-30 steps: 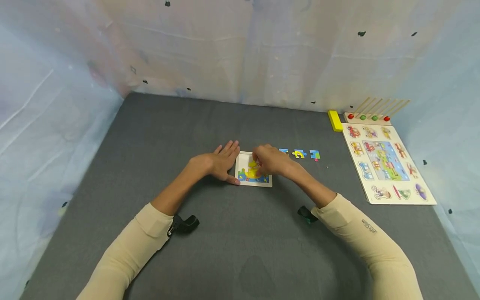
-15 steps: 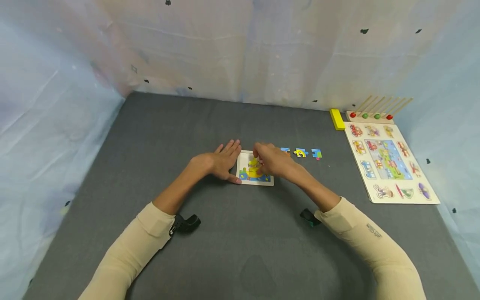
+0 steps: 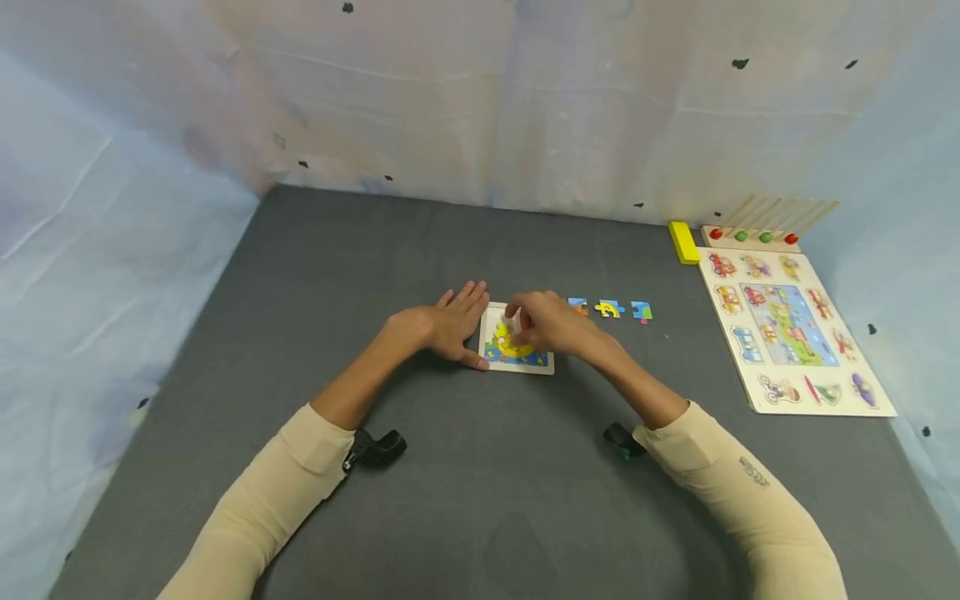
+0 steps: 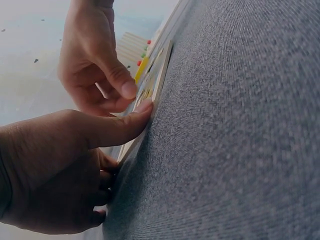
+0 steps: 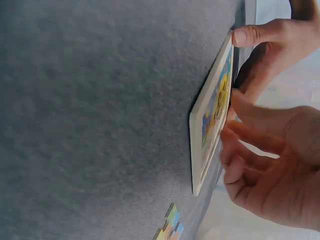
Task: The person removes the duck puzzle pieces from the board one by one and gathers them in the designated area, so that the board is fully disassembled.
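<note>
- One puzzle (image 3: 517, 360) on the bench (image 3: 375, 533), between two hands.
- Left hand (image 3: 450, 325): grip spread, thumb on the puzzle's edge.
- Right hand (image 3: 551, 322): above it, grip slack, thumb and fingers parted.
- Three loose pieces (image 3: 609, 307) beside it.
- Far right: one block (image 3: 683, 243), one board (image 3: 793, 327), one rack (image 3: 752, 246), four beads (image 3: 766, 237).

My left fingers (image 3: 472, 302) block the left side of the puzzle tray (image 3: 521, 369). My right fingers (image 3: 525, 302) occupy the space above its right half; clearance beneath them appears slight, though they hide part of it. Three loose pieces (image 3: 610, 309) obstruct a low pass rightward. A yellow block (image 3: 684, 243) and picture board (image 3: 798, 372) bar the far right. Passage is open across the surface (image 3: 465, 500) between my sleeves (image 3: 262, 487).
</note>
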Tool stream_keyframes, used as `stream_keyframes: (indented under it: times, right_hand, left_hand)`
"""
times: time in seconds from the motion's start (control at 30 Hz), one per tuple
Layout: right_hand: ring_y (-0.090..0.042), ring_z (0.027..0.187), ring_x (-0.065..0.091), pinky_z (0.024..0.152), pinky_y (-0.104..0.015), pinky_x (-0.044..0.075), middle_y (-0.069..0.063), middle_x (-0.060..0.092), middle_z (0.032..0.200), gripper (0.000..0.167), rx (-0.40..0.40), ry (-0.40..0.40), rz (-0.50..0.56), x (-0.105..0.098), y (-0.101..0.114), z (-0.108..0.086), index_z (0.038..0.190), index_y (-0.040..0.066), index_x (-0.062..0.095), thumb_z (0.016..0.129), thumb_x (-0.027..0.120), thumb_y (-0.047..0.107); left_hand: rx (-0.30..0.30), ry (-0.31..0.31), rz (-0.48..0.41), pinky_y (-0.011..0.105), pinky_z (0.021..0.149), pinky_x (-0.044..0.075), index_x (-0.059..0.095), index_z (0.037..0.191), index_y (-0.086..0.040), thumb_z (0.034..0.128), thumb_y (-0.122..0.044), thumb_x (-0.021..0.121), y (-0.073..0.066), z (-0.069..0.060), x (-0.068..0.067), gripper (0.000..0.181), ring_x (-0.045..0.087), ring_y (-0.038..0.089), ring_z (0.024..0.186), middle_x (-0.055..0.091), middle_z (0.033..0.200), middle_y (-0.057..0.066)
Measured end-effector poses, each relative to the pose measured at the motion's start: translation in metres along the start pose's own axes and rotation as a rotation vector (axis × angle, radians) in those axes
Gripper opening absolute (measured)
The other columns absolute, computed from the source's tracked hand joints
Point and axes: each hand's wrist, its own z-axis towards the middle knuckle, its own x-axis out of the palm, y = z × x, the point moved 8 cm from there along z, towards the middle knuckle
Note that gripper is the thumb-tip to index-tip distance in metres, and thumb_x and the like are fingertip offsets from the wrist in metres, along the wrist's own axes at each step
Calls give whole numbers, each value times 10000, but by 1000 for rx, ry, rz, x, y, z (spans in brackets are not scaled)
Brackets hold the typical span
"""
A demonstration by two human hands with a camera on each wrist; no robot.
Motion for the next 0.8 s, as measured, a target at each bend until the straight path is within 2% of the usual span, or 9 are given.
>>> stream_keyframes:
  times: [0.1,0.2,0.3,0.4,0.5,0.67,0.8]
  right_hand:
    - [-175,690,599,651,-287,508,-124,683,832,371,4,27,-27,2,-1,2,1211,-43,714,882,834,80]
    - [-198,774,619,723,-320,539,-131,686,911,357,19,22,-38,3,-2,3,1172,-35,711,871,851,97]
    - [-213,786,637,733,-330,550,-139,694,921,254,14,-28,-11,-1,-3,0,1065,-26,704,882,840,87]
    - [-220,750,648,698,-325,549,-147,697,875,143,-24,-96,54,-12,-1,-5,952,-7,675,914,798,56]
    - [-224,764,669,699,-316,550,-154,711,873,95,-41,-154,95,-29,-4,-16,923,-1,664,943,753,27]
    - [-280,803,705,699,-283,559,-187,734,931,60,58,-201,123,-57,-37,-44,997,-21,681,967,719,15]
    - [-241,771,697,677,-244,543,-200,743,932,83,159,-189,129,-70,-73,-69,1034,-30,702,980,706,33]
  left_hand:
    - [-7,1,4,526,1344,-50,-96,1661,-8,970,-614,647,-1,1,-1,1182,-224,308,1630,-244,1736,161]
    - [-9,4,13,534,1343,-46,-95,1660,-2,968,-612,651,0,2,0,1186,-221,317,1630,-243,1735,168]
    - [-1,14,13,544,1340,-46,-94,1658,5,965,-616,653,-1,3,3,1193,-222,326,1628,-245,1733,173]
    - [-5,12,12,551,1339,-47,-88,1658,10,960,-619,659,2,2,4,1200,-220,332,1629,-240,1734,176]
    - [-1,9,8,556,1337,-52,-84,1656,19,959,-613,666,4,0,6,1203,-218,339,1629,-236,1733,185]
    - [29,-12,-8,555,1336,-58,-77,1653,30,963,-589,678,0,-1,4,1196,-210,345,1631,-223,1734,197]
    - [28,-28,-15,551,1338,-52,-73,1654,28,962,-582,682,-3,1,1,1192,-201,339,1634,-215,1737,193]
